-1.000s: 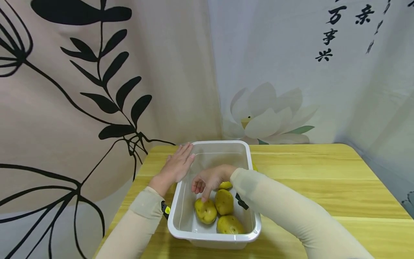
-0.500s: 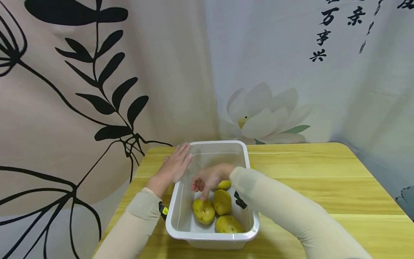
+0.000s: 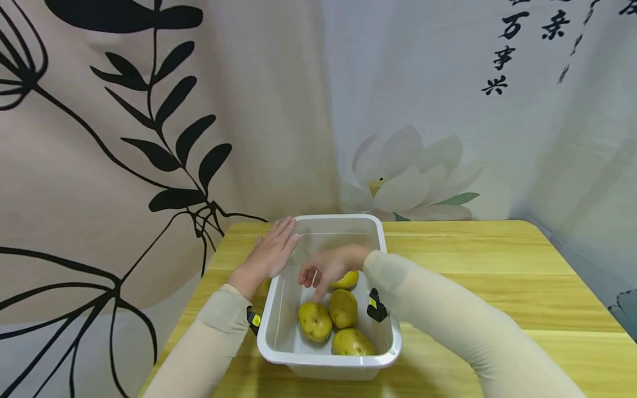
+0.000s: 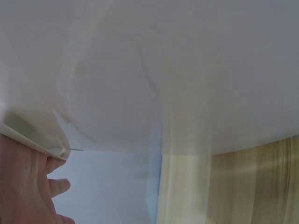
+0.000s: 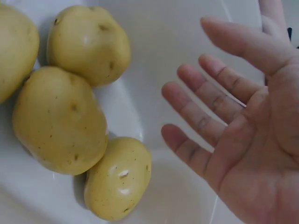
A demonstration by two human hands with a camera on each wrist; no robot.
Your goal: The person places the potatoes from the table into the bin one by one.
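Note:
A white plastic tub (image 3: 325,362) on the table holds several yellow potatoes (image 3: 314,321). My right hand (image 3: 328,271) hovers inside the tub, fingers spread and nothing in the palm. In the right wrist view that hand (image 5: 247,112) is beside the cluster of potatoes (image 5: 60,121), apart from them. One potato (image 3: 346,280) lies partly hidden behind the right hand in the head view. On the tub's left rim rests my left hand (image 3: 271,249), its fingers laid straight along the edge. The left wrist view shows that hand (image 4: 28,182) against the tub's wall (image 4: 117,93).
The wooden table (image 3: 478,276) extends to the right of the tub. Behind it hangs a pale curtain (image 3: 278,110) printed with leaves, a lotus and written characters. Each wrist carries a black strap, such as the right strap (image 3: 376,307).
My right hand has lifted slightly and shifted right, so its fingertips stand farther from the left potato and more of the back potato shows. My left hand stays on the rim.

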